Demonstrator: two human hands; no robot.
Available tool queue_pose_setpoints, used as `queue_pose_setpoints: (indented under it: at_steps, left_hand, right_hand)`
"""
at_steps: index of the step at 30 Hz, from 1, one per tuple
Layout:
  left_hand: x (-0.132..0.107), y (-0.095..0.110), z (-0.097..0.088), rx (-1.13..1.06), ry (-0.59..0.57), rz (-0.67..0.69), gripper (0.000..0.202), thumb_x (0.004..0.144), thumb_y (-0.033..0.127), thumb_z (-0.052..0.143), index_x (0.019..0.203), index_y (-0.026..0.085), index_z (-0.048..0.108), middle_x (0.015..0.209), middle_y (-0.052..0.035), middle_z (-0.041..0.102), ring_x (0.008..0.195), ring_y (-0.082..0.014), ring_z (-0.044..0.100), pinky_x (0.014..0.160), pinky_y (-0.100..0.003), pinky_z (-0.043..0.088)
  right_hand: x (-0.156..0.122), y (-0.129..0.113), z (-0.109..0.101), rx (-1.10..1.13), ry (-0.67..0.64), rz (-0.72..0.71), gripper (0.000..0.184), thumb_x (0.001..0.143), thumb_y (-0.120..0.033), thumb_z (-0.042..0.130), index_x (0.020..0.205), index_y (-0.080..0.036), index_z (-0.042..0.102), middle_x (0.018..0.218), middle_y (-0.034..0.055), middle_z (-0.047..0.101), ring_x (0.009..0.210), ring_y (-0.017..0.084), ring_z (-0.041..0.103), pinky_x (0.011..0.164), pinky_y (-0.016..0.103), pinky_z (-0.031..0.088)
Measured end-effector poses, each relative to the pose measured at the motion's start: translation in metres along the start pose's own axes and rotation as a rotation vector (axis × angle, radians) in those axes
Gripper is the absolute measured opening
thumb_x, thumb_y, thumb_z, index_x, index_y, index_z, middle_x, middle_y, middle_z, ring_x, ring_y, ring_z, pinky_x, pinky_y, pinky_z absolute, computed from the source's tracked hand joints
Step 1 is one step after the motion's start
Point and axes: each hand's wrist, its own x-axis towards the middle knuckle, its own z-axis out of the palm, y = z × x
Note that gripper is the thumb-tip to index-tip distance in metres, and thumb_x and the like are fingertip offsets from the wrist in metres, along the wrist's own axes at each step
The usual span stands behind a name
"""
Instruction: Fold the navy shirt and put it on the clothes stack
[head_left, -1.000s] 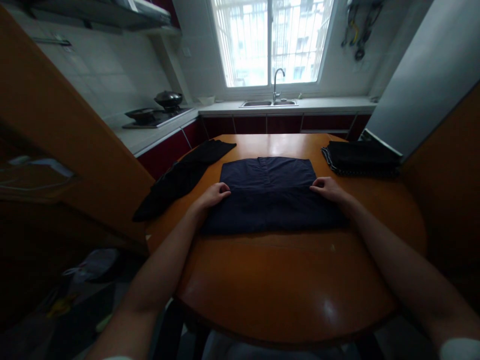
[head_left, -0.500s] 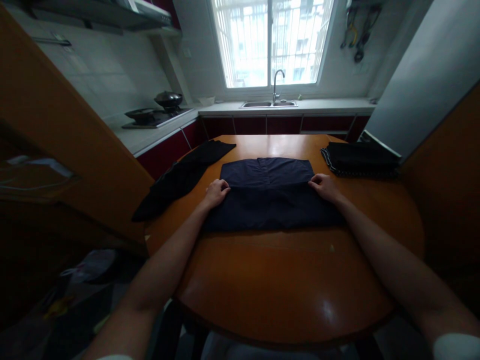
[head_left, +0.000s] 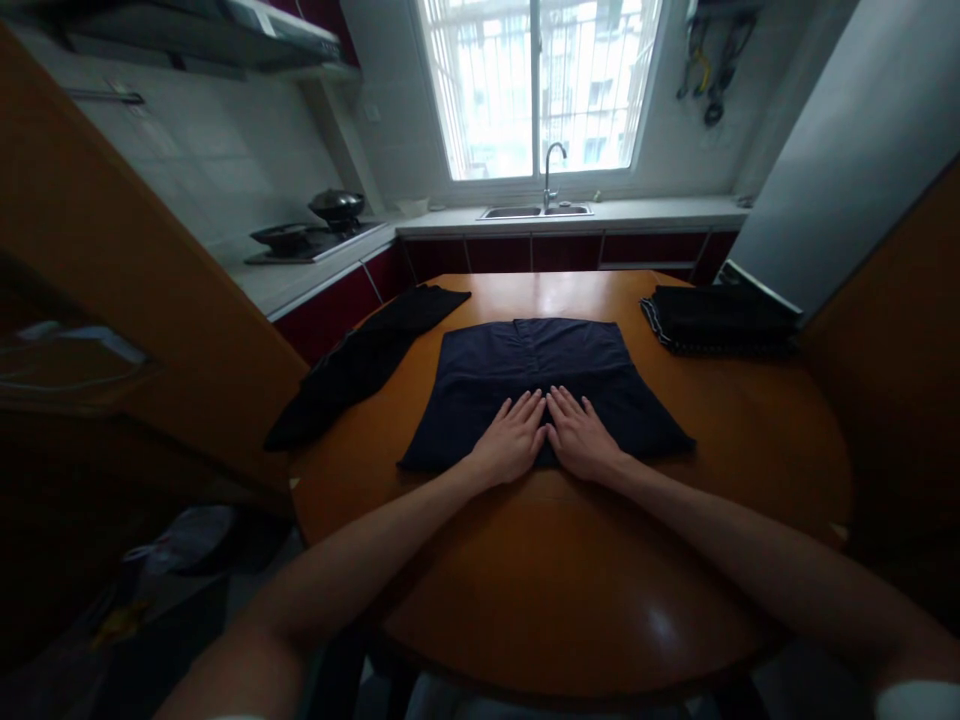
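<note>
A dark navy garment (head_left: 480, 365), folded over on itself, lies flat in front of me; its exact kind I cannot tell. On its lower middle, my left hand (head_left: 516, 436) rests palm down with fingers stretched out. My right hand (head_left: 579, 430) lies flat right beside it, thumbs and fingertips of both hands close together. Neither hand grips the cloth. Part of the garment's near edge is hidden under my palms.
The garment is on an oval wooden table (head_left: 600, 580). A black cloth item (head_left: 367, 350) lies along the left edge, hanging partly over it. Folded black cloth (head_left: 724, 320) sits at the back right. Behind are a stove (head_left: 319, 240) and a sink (head_left: 517, 211).
Both hands have let go of the fold's left and right sides and moved inward and nearer to me, from pinching to lying flat at the middle. The garment stays in place.
</note>
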Motion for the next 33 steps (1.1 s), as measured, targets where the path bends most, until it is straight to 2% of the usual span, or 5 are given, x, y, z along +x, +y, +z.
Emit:
queue_pose_setpoints:
  at_steps: [8,19,25,29,33]
  left_hand:
    - [-0.020,-0.021,-0.011,0.037,-0.045,-0.051,0.065,0.107,0.052,0.028,0.163,0.019,0.022,0.169,-0.0093,0.018,0.158,-0.0272,0.010,0.126,-0.054,0.013]
    - [-0.115,-0.090,-0.033,0.028,-0.060,-0.254,0.067,0.106,0.053,0.029,0.163,0.018,0.021,0.168,-0.0128,0.024,0.155,-0.0278,0.022,0.124,-0.052,0.022]
    - [-0.158,-0.113,-0.060,-0.026,-0.078,-0.040,0.065,0.103,0.046,0.047,0.161,0.026,0.029,0.166,-0.0090,0.030,0.153,-0.0271,0.029,0.122,-0.049,0.032]
    - [-0.164,-0.115,-0.072,-0.035,-0.055,0.076,0.052,0.103,0.023,0.043,0.154,0.030,0.044,0.156,-0.0037,0.049,0.143,-0.0212,0.047,0.120,-0.042,0.040]
    - [-0.160,-0.115,-0.075,-0.044,-0.060,0.063,0.057,0.096,0.010,0.038,0.147,0.028,0.055,0.148,-0.0031,0.058,0.132,-0.0191,0.059,0.114,-0.038,0.048]
  right_hand:
    - [-0.015,0.049,-0.005,-0.012,-0.090,0.188,0.079,0.100,-0.061,0.031,0.162,-0.012,0.025,0.169,0.0159,0.016,0.157,0.028,0.013,0.125,0.052,0.012]
    - [-0.076,0.124,-0.012,-0.010,0.059,0.286,0.076,0.100,-0.063,0.029,0.157,-0.013,0.039,0.164,0.0184,0.031,0.153,0.032,0.025,0.123,0.055,0.023]
    - [-0.111,0.151,-0.040,0.062,0.133,-0.087,0.059,0.097,-0.051,0.052,0.150,-0.026,0.050,0.160,0.0122,0.041,0.149,0.032,0.034,0.119,0.057,0.033]
    - [-0.116,0.160,-0.056,0.031,0.146,-0.283,0.030,0.096,-0.031,0.058,0.122,-0.027,0.072,0.121,0.0109,0.070,0.115,0.028,0.064,0.101,0.048,0.052]
    - [-0.113,0.154,-0.066,0.026,0.110,-0.338,0.029,0.094,-0.017,0.051,0.109,-0.024,0.075,0.102,0.0099,0.071,0.092,0.024,0.068,0.086,0.041,0.056]
